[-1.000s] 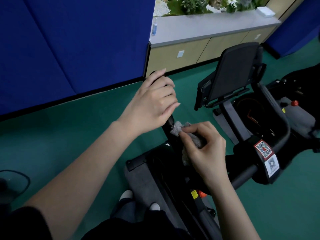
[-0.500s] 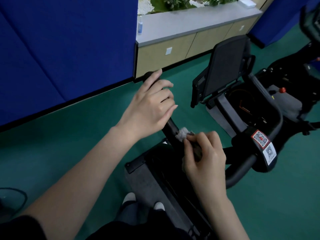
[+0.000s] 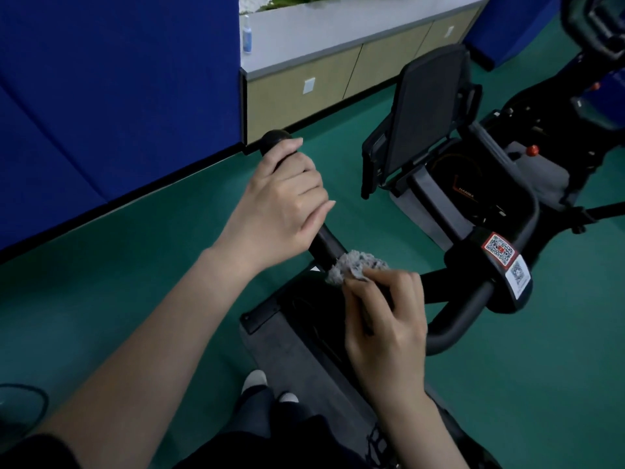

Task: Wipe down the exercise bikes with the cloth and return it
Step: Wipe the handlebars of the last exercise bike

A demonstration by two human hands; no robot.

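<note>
A black exercise bike handlebar (image 3: 326,245) rises from the bike below me. My left hand (image 3: 284,204) grips its upper end, just under the rounded tip. My right hand (image 3: 385,319) holds a small grey cloth (image 3: 355,265) wrapped against the bar right below my left hand. The bar curves on to the right past a block with QR stickers (image 3: 504,262). A second bike's black seat back (image 3: 426,106) stands behind it.
Blue padded wall panels (image 3: 118,79) run along the left. A low cabinet (image 3: 324,72) with a grey top carries a small blue bottle (image 3: 247,30). Green floor (image 3: 118,265) lies all around. My shoes (image 3: 255,380) show beside the bike's grey base (image 3: 294,350). More machines stand at the far right.
My left hand has closed round the bar's upper end, where before its fingers only lay over it. My right hand with the cloth has slid a little down the bar.
</note>
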